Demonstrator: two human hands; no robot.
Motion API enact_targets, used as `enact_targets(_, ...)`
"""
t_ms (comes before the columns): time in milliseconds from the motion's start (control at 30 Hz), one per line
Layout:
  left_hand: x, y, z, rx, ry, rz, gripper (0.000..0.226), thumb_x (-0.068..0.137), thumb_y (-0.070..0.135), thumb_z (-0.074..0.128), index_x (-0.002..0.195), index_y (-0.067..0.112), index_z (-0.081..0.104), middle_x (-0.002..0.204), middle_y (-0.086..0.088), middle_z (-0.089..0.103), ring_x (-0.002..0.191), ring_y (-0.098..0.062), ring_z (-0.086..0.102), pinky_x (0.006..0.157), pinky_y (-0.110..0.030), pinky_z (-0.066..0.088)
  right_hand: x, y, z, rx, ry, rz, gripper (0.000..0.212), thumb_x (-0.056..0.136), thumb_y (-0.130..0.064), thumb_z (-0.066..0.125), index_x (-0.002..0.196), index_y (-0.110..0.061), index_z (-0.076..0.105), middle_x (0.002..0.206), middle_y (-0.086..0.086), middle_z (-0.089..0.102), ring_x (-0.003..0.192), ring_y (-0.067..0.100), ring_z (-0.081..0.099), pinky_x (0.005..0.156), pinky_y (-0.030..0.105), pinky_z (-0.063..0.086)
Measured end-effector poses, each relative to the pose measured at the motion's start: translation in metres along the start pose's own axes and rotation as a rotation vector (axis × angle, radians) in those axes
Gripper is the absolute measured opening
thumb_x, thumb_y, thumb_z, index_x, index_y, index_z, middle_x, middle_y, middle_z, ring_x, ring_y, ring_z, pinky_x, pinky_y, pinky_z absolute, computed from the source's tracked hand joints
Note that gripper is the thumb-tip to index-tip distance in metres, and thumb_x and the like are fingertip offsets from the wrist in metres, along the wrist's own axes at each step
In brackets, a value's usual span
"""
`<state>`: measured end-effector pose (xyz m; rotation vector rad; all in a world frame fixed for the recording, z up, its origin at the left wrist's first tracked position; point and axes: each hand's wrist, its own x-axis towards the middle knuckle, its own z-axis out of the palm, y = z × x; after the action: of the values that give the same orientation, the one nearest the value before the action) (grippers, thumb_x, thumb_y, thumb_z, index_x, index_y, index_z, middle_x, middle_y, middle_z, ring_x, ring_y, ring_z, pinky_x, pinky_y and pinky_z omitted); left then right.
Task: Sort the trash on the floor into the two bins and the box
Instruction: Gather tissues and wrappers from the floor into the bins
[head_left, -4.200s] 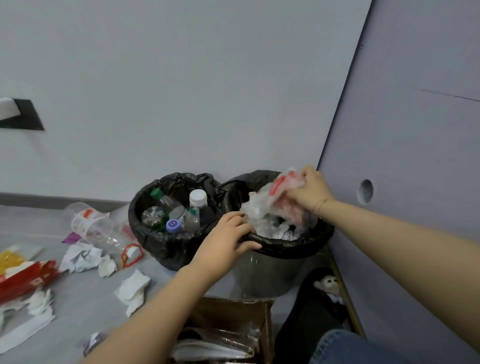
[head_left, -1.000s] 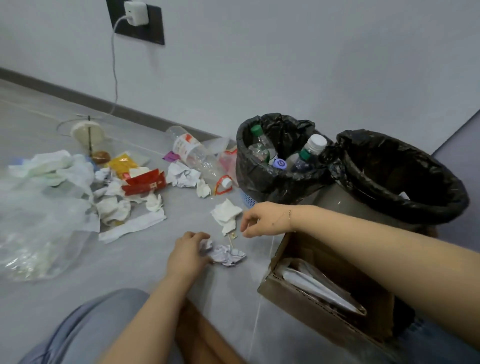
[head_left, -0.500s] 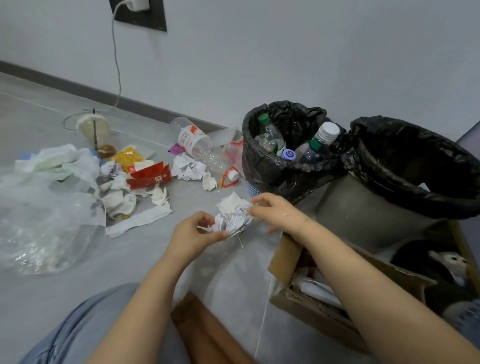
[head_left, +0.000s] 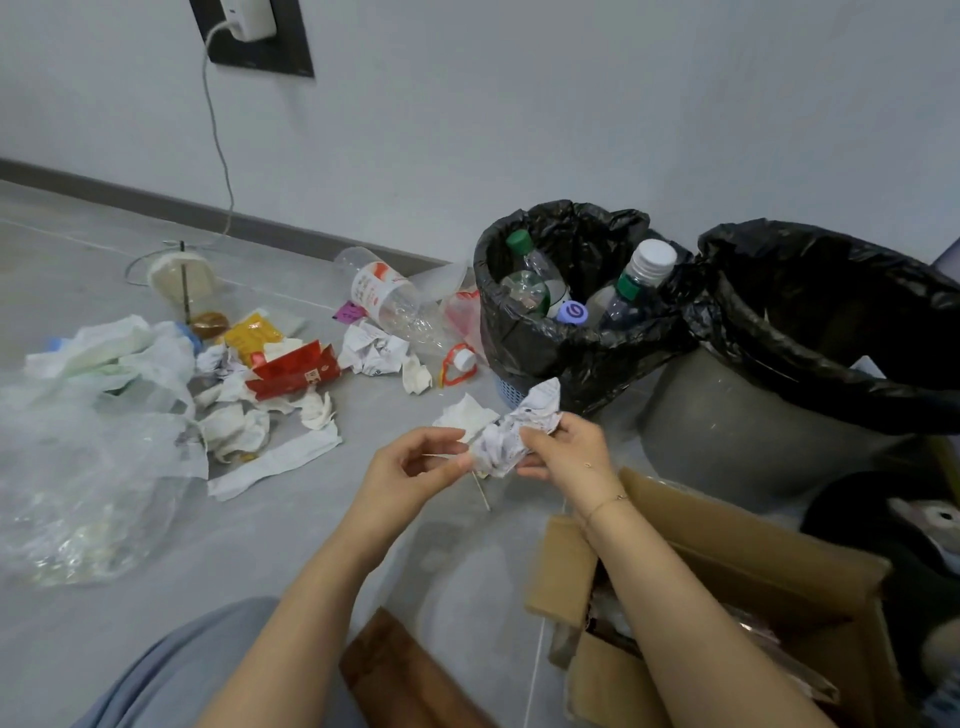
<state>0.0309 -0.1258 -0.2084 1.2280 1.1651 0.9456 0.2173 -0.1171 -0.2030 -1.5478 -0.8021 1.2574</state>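
While the crumpled printed paper (head_left: 511, 434) is held off the floor between both hands, we judge the step in hand to be the pick-up and sorting of this one piece, not yet dropped anywhere. The right hand (head_left: 563, 449) grips the wad with fingers curled round its right side; the left hand (head_left: 415, 475) pinches its lower left edge, and a thin wooden stick (head_left: 480, 488) hangs down from that pinch. We judge the next move calls for a choice of container and a short carry to the right: the grey bin (head_left: 727, 447) with its black liner stands just beyond the right hand, the smaller bin (head_left: 524, 348) holds plastic bottles (head_left: 631, 283), and the cardboard box (head_left: 722, 545) lies open under the right forearm. The stick may want separating from the paper first; we cannot tell whether it is caught in the wad. A flat white tissue (head_left: 465, 415) lies on the floor just behind the wad. Further left, much remains unsorted: a red carton (head_left: 293, 369), a clear bottle (head_left: 389, 304) on its side, more crumpled paper (head_left: 371, 353), a clear plastic bag (head_left: 88, 478). Nothing stands between the hands and the bins; the box's raised flap sits near the right wrist and could be brushed
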Motion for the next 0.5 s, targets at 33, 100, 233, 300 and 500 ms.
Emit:
enact_targets(33, 0.006, -0.003, -0.002, 0.018, 0.028, 0.007, 0.025, 0.083, 0.011, 0.072, 0.108, 0.014, 0.068, 0.100, 0.000, 0.072, 0.082, -0.007, 0.064, 0.078, -0.020, 0.053, 0.004, 0.003, -0.007, -0.070, 0.051, -0.046, 0.013, 0.087, 0.004, 0.057, 0.095, -0.005, 0.062, 0.092, 0.016, 0.069, 0.071, 0.019, 0.067, 0.055, 0.026, 0.058)
enact_targets(100, 0.023, -0.017, -0.008, 0.228, 0.116, 0.044, 0.024, 0.085, 0.011, 0.070, 0.108, 0.017, 0.067, 0.105, 0.005, 0.068, 0.090, -0.006, 0.063, 0.076, -0.012, 0.048, 0.012, 0.007, -0.023, -0.251, 0.135, -0.120, 0.009, 0.083, 0.001, 0.059, 0.085, -0.007, 0.063, 0.076, 0.011, 0.065, 0.068, 0.021, 0.063, 0.061, 0.037, 0.060)
enact_targets(233, 0.061, -0.047, -0.008, 0.810, 0.098, 0.175, 0.039, 0.080, 0.013, 0.071, 0.117, 0.020, 0.063, 0.131, 0.000, 0.052, 0.123, -0.020, 0.047, 0.099, -0.023, 0.034, 0.019, 0.010, -0.038, -0.314, 0.123, -0.029, 0.012, 0.078, 0.001, 0.062, 0.072, -0.009, 0.064, 0.055, 0.003, 0.045, 0.064, 0.022, 0.051, 0.072, 0.051, 0.058)
enact_targets(300, 0.074, -0.056, 0.001, 0.930, 0.025, 0.171, 0.051, 0.079, 0.024, 0.072, 0.128, 0.023, 0.057, 0.145, 0.000, 0.042, 0.133, -0.022, 0.038, 0.106, -0.032, 0.029, 0.020, 0.012, -0.035, -0.236, 0.090, 0.020, 0.013, 0.079, 0.001, 0.063, 0.074, -0.010, 0.067, 0.059, 0.009, 0.054, 0.069, 0.026, 0.060, 0.072, 0.050, 0.059)
enact_targets(500, 0.090, -0.077, 0.014, 1.148, -0.010, 0.229, 0.044, 0.089, 0.040, 0.061, 0.130, 0.026, 0.055, 0.133, 0.005, 0.055, 0.123, -0.022, 0.049, 0.095, -0.034, 0.034, 0.019, 0.016, -0.025, -0.230, 0.069, 0.009, 0.012, 0.082, -0.005, 0.066, 0.078, 0.006, 0.064, 0.072, 0.018, 0.061, 0.069, 0.025, 0.062, 0.049, 0.023, 0.053)
